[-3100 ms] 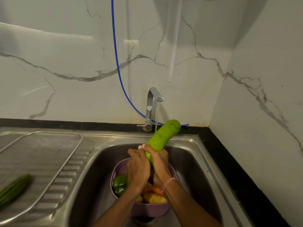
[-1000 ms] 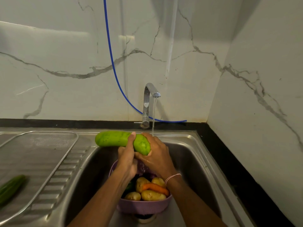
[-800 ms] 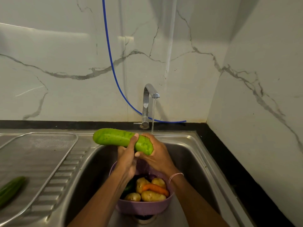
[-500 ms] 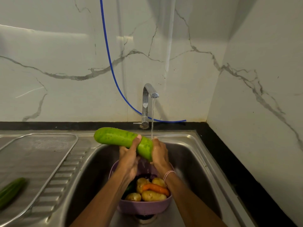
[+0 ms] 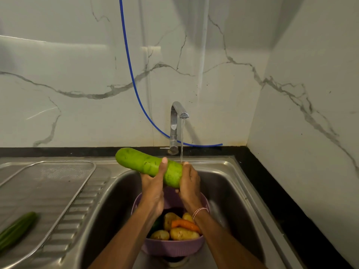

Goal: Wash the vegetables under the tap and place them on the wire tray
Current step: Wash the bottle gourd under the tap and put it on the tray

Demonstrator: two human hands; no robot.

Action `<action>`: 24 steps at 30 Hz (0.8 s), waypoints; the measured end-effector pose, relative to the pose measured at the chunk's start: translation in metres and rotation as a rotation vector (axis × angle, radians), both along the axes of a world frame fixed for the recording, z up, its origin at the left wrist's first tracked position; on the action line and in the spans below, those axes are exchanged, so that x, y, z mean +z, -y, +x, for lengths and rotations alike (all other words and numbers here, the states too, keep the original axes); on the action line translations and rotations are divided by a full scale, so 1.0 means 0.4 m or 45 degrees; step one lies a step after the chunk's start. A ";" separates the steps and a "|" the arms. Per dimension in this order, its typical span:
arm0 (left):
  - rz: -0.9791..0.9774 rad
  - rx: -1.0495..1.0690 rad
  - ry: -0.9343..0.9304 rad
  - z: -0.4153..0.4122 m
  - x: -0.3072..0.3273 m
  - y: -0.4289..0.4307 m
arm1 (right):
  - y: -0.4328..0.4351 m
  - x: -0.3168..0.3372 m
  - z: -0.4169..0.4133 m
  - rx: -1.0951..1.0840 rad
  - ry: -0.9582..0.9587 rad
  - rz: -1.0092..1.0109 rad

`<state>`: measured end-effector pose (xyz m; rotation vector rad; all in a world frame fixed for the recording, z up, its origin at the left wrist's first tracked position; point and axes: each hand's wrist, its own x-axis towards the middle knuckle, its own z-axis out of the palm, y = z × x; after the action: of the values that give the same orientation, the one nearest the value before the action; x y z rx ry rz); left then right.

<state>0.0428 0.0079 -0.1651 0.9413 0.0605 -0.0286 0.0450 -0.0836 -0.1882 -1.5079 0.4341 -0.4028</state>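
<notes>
Right over the sink, both hands hold up a big green gourd. It lies almost flat, with its left end a little higher and farther back.

The left hand holds the gourd from under, near its middle. Its thumb goes up the front of the gourd. The right hand is curled round the right end, so that end is mostly hidden. The long left part sticks out past the left hand and hangs in the air over the left edge of the sink.

Water runs down from the tap and lands where the right hand meets the gourd. A string band is on the right wrist.

Down under the hands, a purple bowl sits in the sink. It has potatoes and a carrot in it. Something dark green is in there too, but the left arm hides most of it.

On the left is the wire tray, beside the sink. A dark green cucumber lies on its near left part, well apart from the gourd.

A blue hose hangs down the white wall and goes behind the tap.
</notes>
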 end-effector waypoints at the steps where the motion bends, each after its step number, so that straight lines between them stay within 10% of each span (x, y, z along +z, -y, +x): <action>1: 0.007 0.002 -0.003 0.004 0.003 -0.010 | -0.005 0.011 -0.004 0.045 -0.111 0.202; 8: -0.131 -0.145 -0.004 0.007 0.018 -0.036 | 0.006 0.020 -0.041 0.425 -0.368 0.652; 17: -0.027 0.184 -0.017 0.004 -0.001 -0.011 | -0.004 0.023 -0.021 -0.055 -0.031 -0.151; 24: -0.208 0.137 -0.066 0.007 0.006 -0.024 | 0.011 0.050 -0.058 0.254 0.184 -0.634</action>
<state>0.0456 0.0177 -0.1629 0.7725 0.1549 0.0410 0.0219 -0.0880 -0.1683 -1.9684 0.0641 -0.4805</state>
